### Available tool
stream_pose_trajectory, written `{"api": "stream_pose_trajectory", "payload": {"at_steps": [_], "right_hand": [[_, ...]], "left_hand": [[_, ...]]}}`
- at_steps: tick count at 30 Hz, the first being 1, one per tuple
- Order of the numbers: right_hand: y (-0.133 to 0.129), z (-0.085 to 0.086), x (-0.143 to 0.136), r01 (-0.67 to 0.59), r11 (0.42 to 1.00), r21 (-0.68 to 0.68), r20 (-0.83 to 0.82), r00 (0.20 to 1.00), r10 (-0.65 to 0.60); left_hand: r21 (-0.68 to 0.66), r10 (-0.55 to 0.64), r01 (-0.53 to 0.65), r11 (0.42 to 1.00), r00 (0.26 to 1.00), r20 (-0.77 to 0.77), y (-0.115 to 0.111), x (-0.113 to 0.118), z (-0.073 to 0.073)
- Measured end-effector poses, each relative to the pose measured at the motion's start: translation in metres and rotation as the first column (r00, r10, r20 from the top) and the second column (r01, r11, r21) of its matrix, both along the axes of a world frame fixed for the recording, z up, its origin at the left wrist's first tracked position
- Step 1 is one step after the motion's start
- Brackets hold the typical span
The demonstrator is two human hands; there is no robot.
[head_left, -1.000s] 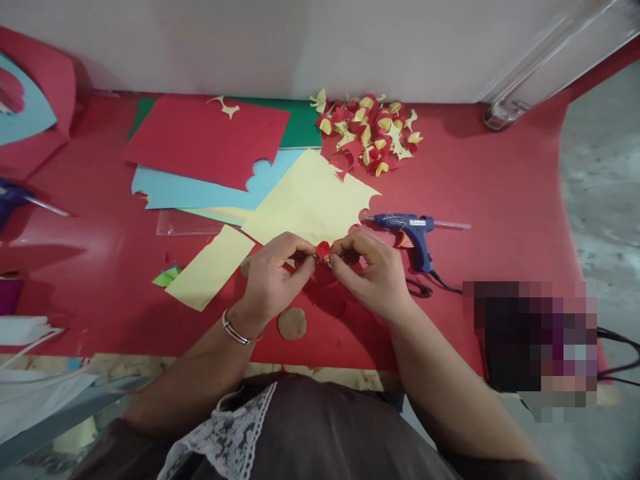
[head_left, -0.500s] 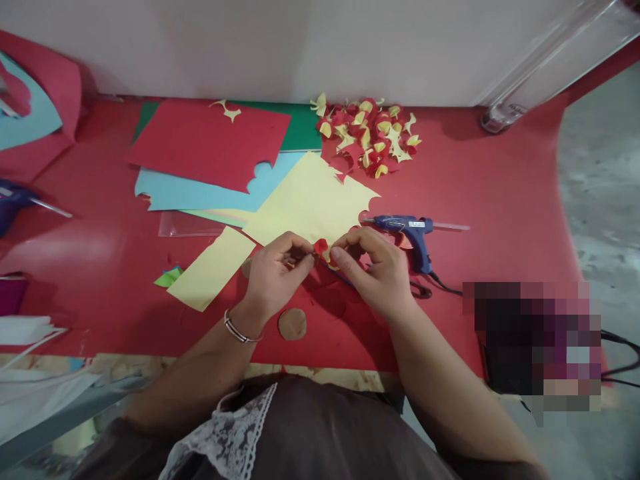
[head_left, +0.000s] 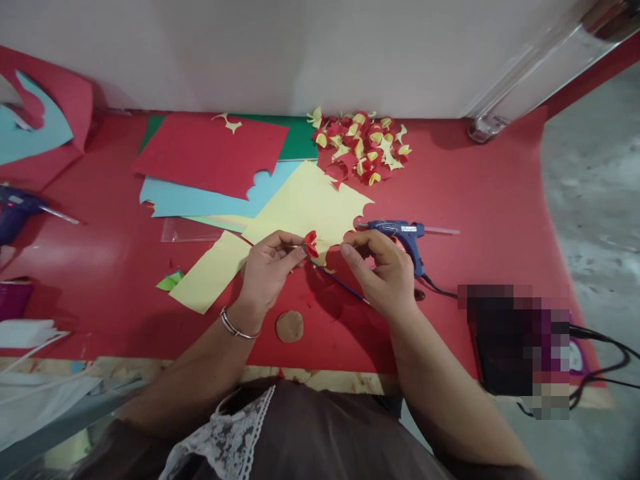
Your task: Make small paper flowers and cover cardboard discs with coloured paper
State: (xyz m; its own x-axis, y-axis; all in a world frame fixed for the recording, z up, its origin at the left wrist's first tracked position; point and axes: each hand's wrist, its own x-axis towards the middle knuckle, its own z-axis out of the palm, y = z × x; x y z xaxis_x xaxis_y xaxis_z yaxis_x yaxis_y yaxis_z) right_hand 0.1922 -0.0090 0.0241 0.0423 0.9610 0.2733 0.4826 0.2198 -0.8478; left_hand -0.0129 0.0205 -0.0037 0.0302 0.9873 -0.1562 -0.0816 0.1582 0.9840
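I have the left hand (head_left: 267, 270) closed in a pinch on a small red paper flower (head_left: 311, 244), its petals standing out past the fingertips toward the right hand (head_left: 387, 273). Over there, thumb and forefinger sit close together, apart from the flower, and from here I cannot tell whether that grip is closed on anything. A thin blue stick (head_left: 344, 287) slants below and between the two grips. Just beyond them I see a yellow sheet (head_left: 295, 203) with curved bites out of its edge, and farther off a heap of red and yellow cuttings (head_left: 360, 143) on the red counter (head_left: 450, 173). A blue glue gun (head_left: 400, 228) lies just past the right grip, partly hidden by it. Bodyward of the left grip is a brown disc (head_left: 289, 327); to its left, a yellow strip (head_left: 213, 273) beside a green scrap (head_left: 170, 281).
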Motion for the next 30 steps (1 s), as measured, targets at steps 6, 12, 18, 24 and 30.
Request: {"api": "stream_pose_trajectory", "payload": {"at_steps": [6,12,18,24,30], "right_hand": [[-0.015,0.001,0.017,0.092,0.996,-0.018,0.002,0.996,-0.092],[-0.015,-0.009,0.029,0.114,0.993,0.029,0.041,0.992,-0.116],[-0.012,-0.01,0.026,0.078,0.993,0.086,0.068,0.994,-0.084],[-0.011,-0.011,0.029,0.077,0.994,0.078,0.108,0.99,-0.085],[-0.01,-0.01,0.043,0.213,0.972,0.097,0.188,0.955,-0.229]], "left_hand": [[0.286,0.071,0.016,0.958,0.954,-0.291,0.039,0.02,0.018],[0.367,0.085,0.118,0.923,0.866,-0.492,0.134,0.081,0.007],[0.352,0.113,0.107,0.93,0.827,-0.551,0.216,0.114,-0.002],[0.363,0.103,0.184,0.914,0.758,-0.645,0.226,0.086,0.011],[0.368,0.179,0.235,0.9,0.57,-0.802,0.161,-0.007,0.007]]}}
